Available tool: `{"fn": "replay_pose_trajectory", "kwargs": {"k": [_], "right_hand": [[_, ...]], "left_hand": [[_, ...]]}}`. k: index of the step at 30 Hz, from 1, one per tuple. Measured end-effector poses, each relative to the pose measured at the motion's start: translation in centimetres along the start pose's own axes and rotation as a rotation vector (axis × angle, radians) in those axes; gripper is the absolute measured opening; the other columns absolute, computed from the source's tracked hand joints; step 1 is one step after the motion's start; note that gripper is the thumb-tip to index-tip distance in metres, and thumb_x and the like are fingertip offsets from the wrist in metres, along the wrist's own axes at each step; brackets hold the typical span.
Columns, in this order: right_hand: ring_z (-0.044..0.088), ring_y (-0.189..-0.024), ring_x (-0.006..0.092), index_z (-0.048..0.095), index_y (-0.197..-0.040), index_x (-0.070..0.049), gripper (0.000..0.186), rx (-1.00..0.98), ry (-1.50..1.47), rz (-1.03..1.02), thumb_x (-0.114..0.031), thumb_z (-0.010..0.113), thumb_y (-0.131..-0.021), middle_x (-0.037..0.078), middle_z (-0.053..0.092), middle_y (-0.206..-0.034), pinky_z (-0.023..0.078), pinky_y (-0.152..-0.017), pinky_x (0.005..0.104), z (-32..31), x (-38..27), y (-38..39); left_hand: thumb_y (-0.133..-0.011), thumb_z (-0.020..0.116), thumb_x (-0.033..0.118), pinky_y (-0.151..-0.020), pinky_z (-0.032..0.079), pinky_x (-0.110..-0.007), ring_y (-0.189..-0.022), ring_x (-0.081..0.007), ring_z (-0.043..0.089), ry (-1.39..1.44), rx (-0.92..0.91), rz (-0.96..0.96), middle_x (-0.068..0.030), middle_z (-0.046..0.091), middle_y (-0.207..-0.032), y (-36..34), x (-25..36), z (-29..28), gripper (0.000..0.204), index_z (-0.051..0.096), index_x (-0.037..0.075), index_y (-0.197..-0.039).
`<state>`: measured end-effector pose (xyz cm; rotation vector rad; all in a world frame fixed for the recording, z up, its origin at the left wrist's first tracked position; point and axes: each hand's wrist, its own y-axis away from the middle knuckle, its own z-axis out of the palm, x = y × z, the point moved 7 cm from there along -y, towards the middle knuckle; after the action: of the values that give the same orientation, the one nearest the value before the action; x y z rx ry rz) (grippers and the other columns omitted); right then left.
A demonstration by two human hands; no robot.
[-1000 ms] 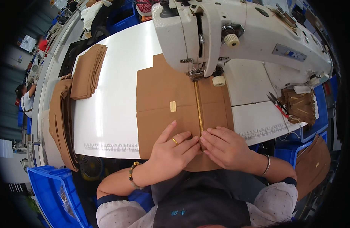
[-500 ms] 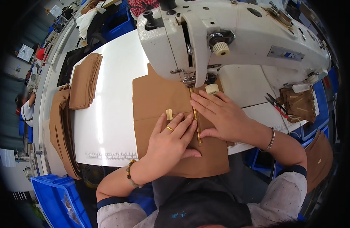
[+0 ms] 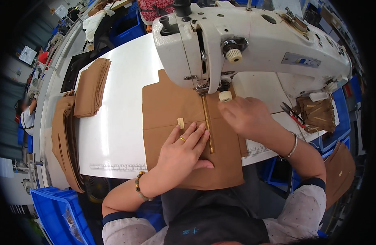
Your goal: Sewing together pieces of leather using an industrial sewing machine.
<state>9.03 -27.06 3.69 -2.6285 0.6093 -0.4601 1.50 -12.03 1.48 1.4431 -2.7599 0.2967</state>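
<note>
A brown fabric panel [image 3: 167, 102] lies beneath the needle area of a white sewing machine [image 3: 261, 36]. Down the panel runs a narrow strip with gold zipper teeth [image 3: 208, 130], its far end at the presser foot [image 3: 202, 88]. My left hand [image 3: 182, 149] rests open and flat on the fabric, fingertips beside the strip and near a small pale label [image 3: 180, 123]. Curled closed, my right hand [image 3: 247, 118] is at the panel's right side, just below a cream knob [image 3: 225, 96]. Its fingertips are turned under, so what they grip, if anything, is hidden.
Stacked brown fabric pieces [image 3: 91, 87] sit on the left of the white table [image 3: 114, 139]. Red-handled snips [image 3: 293, 114] and a brown bundle [image 3: 317, 114] lie at the right. Blue bins [image 3: 59, 212] flank the table. A person in white [image 3: 28, 118] is far left.
My right hand has lifted off its flat rest beside the zipper strip, moved right and curled closed below the knob. My left hand stays flat on the fabric.
</note>
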Motion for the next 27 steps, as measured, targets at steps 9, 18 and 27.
{"fn": "replay_pose_trajectory", "kwargs": {"k": [9, 18, 27], "right_hand": [[0.073, -0.070, 0.0228, 0.073, -0.081, -0.008, 0.013, -0.139, -0.087, -0.045, -0.020, 0.076, -0.078, 0.007, 0.065, -0.076, 0.057, -0.055, 0.0366, 4.0, -2.0, -3.4], [0.068, -0.070, 0.0233, 0.079, -0.105, -0.006, 0.011, -0.554, -1.463, -0.005, -0.015, 0.074, -0.101, 0.006, 0.072, -0.084, 0.050, -0.061, 0.0338, -5.6, -1.4, 0.7], [0.065, -0.066, 0.0247, 0.073, -0.087, -0.009, 0.024, -1.142, -1.068, 0.027, -0.030, 0.078, -0.098, 0.004, 0.069, -0.079, 0.049, -0.060, 0.0407, -5.2, -3.4, 8.6]], "left_hand": [[-0.085, 0.071, 0.060, -0.115, 0.049, -0.047, -0.142, -0.0300, 0.059, 0.026, 0.009, 0.023, -0.0156, 0.061, -0.154, 0.3, 0.1, 0.4, 0.083, 0.066, 0.001, -0.142], [-0.082, 0.076, 0.057, -0.114, 0.050, -0.046, -0.145, -0.0296, 0.056, 0.057, 0.033, 0.000, -0.0127, 0.060, -0.156, 0.5, 0.0, 0.4, 0.084, 0.065, 0.003, -0.145], [-0.080, 0.078, 0.058, -0.120, 0.042, -0.055, -0.148, -0.0326, 0.052, 0.051, 0.016, -0.004, -0.0133, 0.058, -0.154, 0.3, -0.1, 0.1, 0.082, 0.068, 0.004, -0.140]]}}
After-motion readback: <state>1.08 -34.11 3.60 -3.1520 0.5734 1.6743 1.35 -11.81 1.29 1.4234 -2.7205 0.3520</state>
